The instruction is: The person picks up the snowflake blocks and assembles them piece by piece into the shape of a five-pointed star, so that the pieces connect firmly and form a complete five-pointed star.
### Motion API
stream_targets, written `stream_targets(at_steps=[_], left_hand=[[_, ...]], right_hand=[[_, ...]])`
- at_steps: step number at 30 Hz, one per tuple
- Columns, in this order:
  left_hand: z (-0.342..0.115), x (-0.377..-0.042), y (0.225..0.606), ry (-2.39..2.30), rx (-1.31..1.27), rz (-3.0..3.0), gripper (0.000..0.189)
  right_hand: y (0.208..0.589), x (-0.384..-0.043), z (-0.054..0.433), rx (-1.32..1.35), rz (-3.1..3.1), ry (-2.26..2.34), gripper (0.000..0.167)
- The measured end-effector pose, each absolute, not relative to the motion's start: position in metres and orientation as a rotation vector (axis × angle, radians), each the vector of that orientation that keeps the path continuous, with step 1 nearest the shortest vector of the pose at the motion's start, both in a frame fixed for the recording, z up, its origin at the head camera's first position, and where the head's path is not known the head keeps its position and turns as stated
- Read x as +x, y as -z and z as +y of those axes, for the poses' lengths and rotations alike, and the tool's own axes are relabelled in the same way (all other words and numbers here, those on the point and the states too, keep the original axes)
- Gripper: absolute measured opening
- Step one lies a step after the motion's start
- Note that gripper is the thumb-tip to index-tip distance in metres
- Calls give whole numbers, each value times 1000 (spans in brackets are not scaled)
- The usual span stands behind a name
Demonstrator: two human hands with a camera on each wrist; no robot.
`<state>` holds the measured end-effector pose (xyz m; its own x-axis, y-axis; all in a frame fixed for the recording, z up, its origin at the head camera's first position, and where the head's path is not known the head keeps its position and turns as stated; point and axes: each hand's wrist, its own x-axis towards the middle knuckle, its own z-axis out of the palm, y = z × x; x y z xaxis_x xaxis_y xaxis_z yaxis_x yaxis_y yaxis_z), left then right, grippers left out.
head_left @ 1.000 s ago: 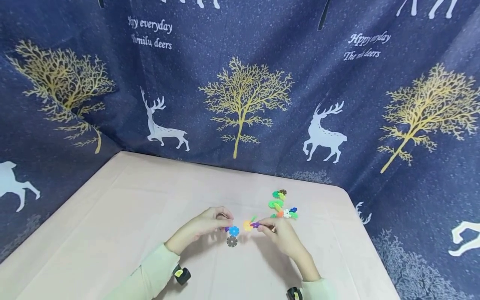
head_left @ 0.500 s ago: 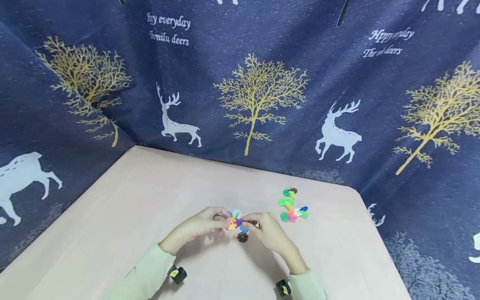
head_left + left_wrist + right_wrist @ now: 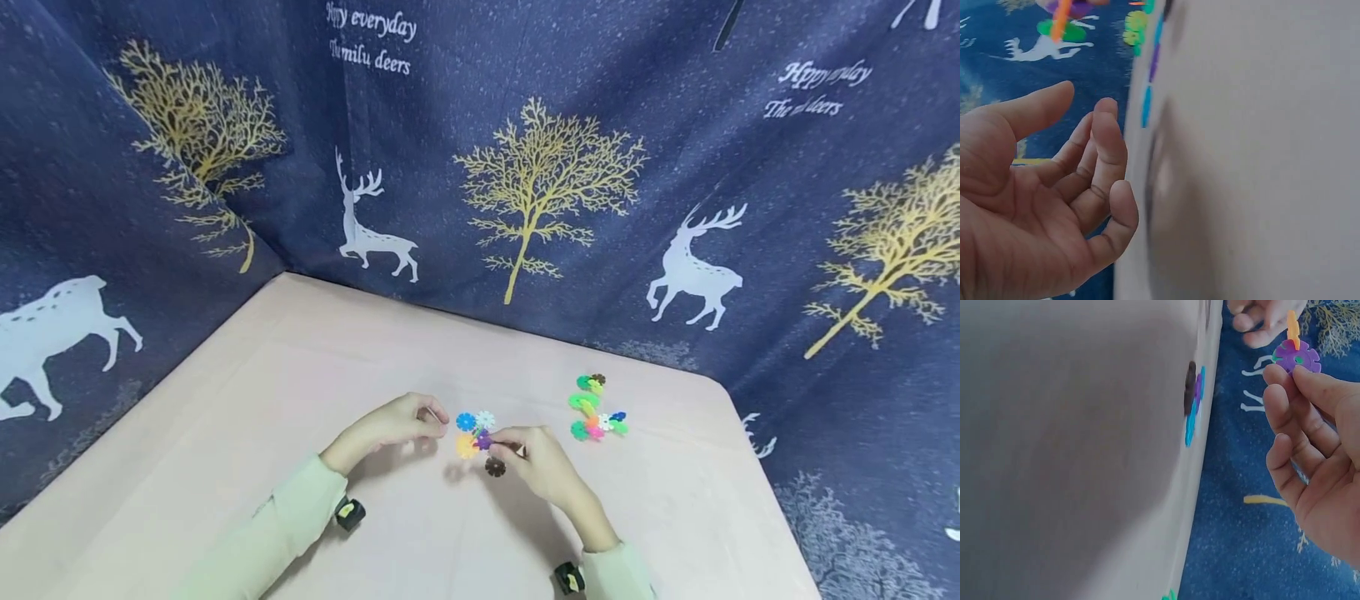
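Pinching the purple disc [image 3: 1310, 359] between thumb and fingers, your right grip [image 3: 537, 460] is closed down on its edge. Orange disc [image 3: 1293, 330] slotted into the purple one, sticking out at an angle; green disc [image 3: 1077, 32] sits against it too. Whole joined piece is held up off the table [image 3: 300, 375], roughly between your hands, closer to the right. Your left grip [image 3: 401, 421] is empty: thumb apart, fingers loosely bent, palm showing in its wrist view, just beside the pieces and touching none of them.

Near the held piece you have loose discs lying on the table: blue disc [image 3: 466, 422] and pale disc [image 3: 486, 419] next to each other on the far side, dark brown disc [image 3: 495, 467] on the near side by your right fingers. Farther off to your right, a multicoloured cluster [image 3: 604, 422] and green pieces [image 3: 583, 402]. Behind the table, navy curtain [image 3: 435, 125] printed with white deer and gold trees.
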<state>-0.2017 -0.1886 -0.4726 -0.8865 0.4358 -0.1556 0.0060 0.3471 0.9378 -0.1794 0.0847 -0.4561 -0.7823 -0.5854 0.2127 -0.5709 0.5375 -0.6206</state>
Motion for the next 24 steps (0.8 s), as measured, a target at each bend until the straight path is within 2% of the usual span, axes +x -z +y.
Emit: stream_targets(at_steps=[9, 15, 24], left_hand=[[-165, -234, 473, -1227, 353, 2511, 35], [-151, -234, 469, -1005, 338, 2657, 33], [-138, -227, 473, -968, 323, 2691, 33]], right_hand=[[453, -176, 101, -1021, 2773, 1192, 15], [450, -174, 109, -978, 2754, 1207, 16], [449, -169, 120, -950, 2744, 1237, 15]])
